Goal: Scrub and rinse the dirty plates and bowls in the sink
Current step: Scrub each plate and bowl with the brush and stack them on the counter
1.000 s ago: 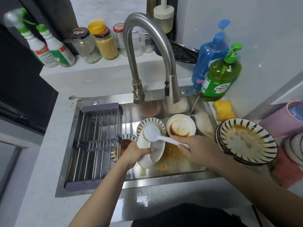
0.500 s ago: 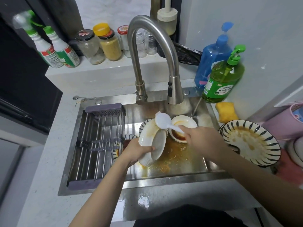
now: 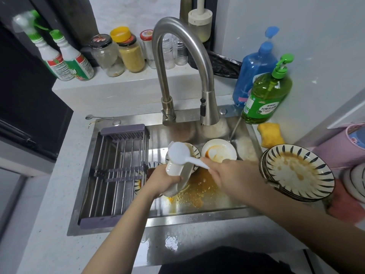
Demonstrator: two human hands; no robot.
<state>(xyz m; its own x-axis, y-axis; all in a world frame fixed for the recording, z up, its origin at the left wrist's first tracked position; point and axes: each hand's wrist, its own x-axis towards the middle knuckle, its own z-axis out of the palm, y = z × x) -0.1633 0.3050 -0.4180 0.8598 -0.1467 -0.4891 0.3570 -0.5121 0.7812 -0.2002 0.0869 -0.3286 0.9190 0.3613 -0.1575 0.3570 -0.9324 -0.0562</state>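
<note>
The left hand [image 3: 165, 179] grips a white bowl [image 3: 177, 175] tipped on edge over the sink [image 3: 217, 212], mouth facing right. The right hand [image 3: 233, 175] holds a brush [image 3: 180, 153], handle running left-right, head at the bowl's upper rim. One sauce-stained bowl [image 3: 218, 151] sits behind; striped plates [image 3: 296, 173] are stacked on the worktop [image 3: 49, 194], count unclear.

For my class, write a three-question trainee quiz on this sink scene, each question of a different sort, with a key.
1. True or false: the right hand grips a white plastic spoon.
2. What does the left hand hold? A) the white ribbed bowl B) a yellow sponge C) a green bottle
3. Fill in: the stack of dirty stripe-rimmed plates stands to the ____ of the steel sink.

Key: 1 true; 2 A; 3 right.
</note>
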